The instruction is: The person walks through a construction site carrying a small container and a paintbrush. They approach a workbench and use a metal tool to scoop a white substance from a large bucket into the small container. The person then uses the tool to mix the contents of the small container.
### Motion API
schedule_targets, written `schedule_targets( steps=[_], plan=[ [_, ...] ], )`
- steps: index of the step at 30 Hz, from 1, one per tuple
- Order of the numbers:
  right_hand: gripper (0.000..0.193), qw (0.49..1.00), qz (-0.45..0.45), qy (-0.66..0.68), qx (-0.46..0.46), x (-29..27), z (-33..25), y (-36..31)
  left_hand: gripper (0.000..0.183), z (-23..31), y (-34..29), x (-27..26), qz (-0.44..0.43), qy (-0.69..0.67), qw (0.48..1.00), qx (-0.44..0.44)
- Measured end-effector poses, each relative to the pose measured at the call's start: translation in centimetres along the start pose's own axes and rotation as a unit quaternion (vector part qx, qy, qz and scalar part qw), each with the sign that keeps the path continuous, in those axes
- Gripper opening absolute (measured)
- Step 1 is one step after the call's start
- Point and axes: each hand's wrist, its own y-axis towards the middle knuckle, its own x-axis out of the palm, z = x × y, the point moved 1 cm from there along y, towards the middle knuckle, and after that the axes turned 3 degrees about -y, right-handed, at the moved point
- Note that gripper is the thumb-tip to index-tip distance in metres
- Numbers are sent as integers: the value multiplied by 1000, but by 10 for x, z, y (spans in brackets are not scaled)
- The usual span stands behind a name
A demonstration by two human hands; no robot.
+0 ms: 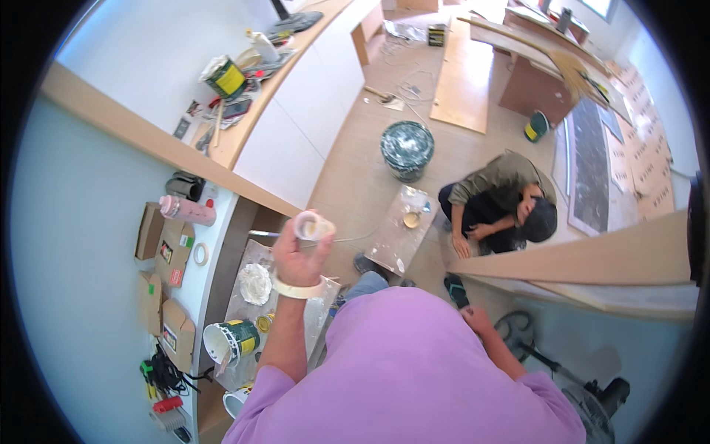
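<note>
My left hand [299, 255] is raised in front of me, its fingers closed round a small pale ring-shaped thing [313, 227] that looks like a roll of tape. A cream tape roll [299, 288] circles my left wrist like a bracelet. Lower on my right side is my right hand [475, 318], partly hidden past my body; its fingers do not show clearly. Close by that hand lies a dark sandal or shoe [456, 291]. Below my left hand, a smeared board [310, 314] carries a bowl of white paste [255, 284] and a white-lined paint bucket [231, 340].
A co-worker [506, 196] crouches ahead on the right, beside a low plank [399, 237] bearing a small cup. A large green bucket [407, 150] stands beyond. Left, a white shelf [222, 229] holds a pink bottle [187, 210] and cardboard boxes. A fan [588, 407] stands lower right.
</note>
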Motion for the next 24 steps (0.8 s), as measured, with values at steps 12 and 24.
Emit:
schedule_targets(
  steps=[12, 24],
  plan=[
    [53, 975, -156, 44, 153, 23, 10, 56, 44, -27, 36, 1, 5, 92, 996, -21],
    [56, 978, -126, 141, 85, -12, -252, 241, 47, -152, 185, -4, -25, 50, 998, 12]
  ],
)
